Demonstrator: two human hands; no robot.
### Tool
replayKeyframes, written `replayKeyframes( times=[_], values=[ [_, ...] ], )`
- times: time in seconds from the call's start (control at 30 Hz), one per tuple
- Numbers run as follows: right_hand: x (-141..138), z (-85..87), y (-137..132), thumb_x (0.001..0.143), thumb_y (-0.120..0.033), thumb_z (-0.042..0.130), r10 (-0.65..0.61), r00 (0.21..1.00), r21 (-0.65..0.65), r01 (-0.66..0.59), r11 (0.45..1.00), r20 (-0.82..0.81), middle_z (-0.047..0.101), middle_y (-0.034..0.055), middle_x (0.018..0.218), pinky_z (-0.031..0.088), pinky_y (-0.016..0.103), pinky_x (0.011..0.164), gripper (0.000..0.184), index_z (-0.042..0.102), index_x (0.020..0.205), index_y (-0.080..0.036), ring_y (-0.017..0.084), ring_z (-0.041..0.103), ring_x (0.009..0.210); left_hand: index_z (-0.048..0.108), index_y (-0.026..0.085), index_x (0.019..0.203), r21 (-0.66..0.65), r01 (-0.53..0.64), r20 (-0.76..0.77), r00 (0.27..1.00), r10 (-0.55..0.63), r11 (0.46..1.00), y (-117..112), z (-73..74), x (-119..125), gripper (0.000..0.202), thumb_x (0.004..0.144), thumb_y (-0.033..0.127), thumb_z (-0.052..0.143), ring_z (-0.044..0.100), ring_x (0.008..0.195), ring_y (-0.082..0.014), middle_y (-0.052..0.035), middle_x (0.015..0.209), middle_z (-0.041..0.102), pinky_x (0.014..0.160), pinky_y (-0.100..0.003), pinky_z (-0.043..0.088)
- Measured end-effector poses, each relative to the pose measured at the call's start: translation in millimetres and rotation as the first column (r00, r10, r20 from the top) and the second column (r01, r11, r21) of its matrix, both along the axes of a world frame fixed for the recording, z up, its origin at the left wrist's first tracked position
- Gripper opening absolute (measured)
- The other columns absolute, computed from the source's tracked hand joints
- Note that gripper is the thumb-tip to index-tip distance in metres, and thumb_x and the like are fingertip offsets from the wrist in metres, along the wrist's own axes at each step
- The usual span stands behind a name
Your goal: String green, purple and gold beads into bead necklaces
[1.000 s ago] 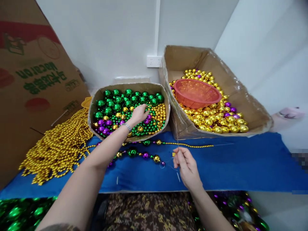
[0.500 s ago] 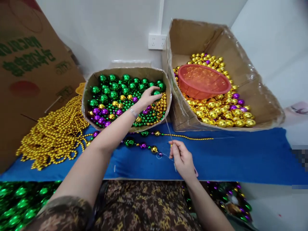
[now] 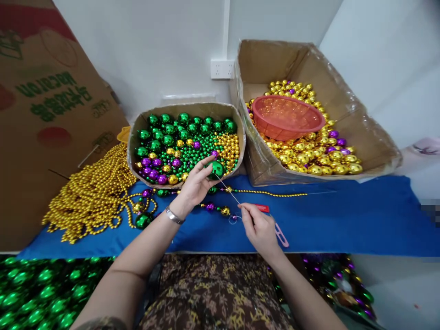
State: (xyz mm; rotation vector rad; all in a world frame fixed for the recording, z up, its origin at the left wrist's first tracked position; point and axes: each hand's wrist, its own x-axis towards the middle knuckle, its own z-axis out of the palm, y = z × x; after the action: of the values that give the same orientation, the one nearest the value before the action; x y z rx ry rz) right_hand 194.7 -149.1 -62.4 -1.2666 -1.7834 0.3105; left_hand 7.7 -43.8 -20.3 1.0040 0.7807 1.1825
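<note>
A large shiny green bead (image 3: 216, 170) is held in the fingers of my left hand (image 3: 196, 184), above the front edge of the bead box. My right hand (image 3: 259, 228) is closed on a long thin needle (image 3: 228, 189) whose far end meets the green bead; whether it passes through the hole cannot be seen. Clear thread with a loop lies by my right fingers. Behind my left hand, the cardboard box (image 3: 185, 109) holds green, purple and gold beads of several sizes. A strand of mixed beads (image 3: 210, 207) lies on the blue cloth below it.
A larger carton (image 3: 271, 59) of gold beads holds a red plastic basket (image 3: 288, 120) at right. Gold bead chains (image 3: 92, 192) are heaped at left beside a tall carton (image 3: 41, 133). A pink-handled cutter (image 3: 281, 234) lies on the blue cloth (image 3: 343, 224).
My left hand has come out of the box toward me with a large green bead. The needle in my right hand now points at that bead.
</note>
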Motion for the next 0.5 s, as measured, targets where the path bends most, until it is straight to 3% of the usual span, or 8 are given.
replayKeyframes(
  times=[0.27,0.5],
  values=[
    [-2,-5.0,-2,0.095,-0.020,0.047,-0.027,0.996,0.061,0.022,0.998,0.086,0.075,0.0054,0.088,0.055,0.028,0.066,0.019,0.064,0.102,-0.020,0.017,0.072,0.072,0.053,0.028,0.110,0.003,-0.061,0.064,0.996,0.061,0.998,-8,-6.9,-1,0.033,0.080,0.030,0.065,0.062,0.102,-0.0195,-0.0019,0.108,0.062,0.088,-0.042,0.052],
    [0,-5.2,-6,0.095,-0.019,0.045,-0.025,0.990,0.080,0.014,0.997,0.139,0.075,0.0054,0.089,0.056,0.028,0.068,0.021,0.064,0.105,-0.021,0.017,0.072,0.072,0.048,0.031,0.113,0.058,-0.127,-0.010,0.992,0.128,0.990,-12,-13.4,-2,0.038,0.080,0.032,0.065,0.061,0.095,-0.0163,0.0001,0.100,0.061,0.083,-0.035,0.050]
  ],
)
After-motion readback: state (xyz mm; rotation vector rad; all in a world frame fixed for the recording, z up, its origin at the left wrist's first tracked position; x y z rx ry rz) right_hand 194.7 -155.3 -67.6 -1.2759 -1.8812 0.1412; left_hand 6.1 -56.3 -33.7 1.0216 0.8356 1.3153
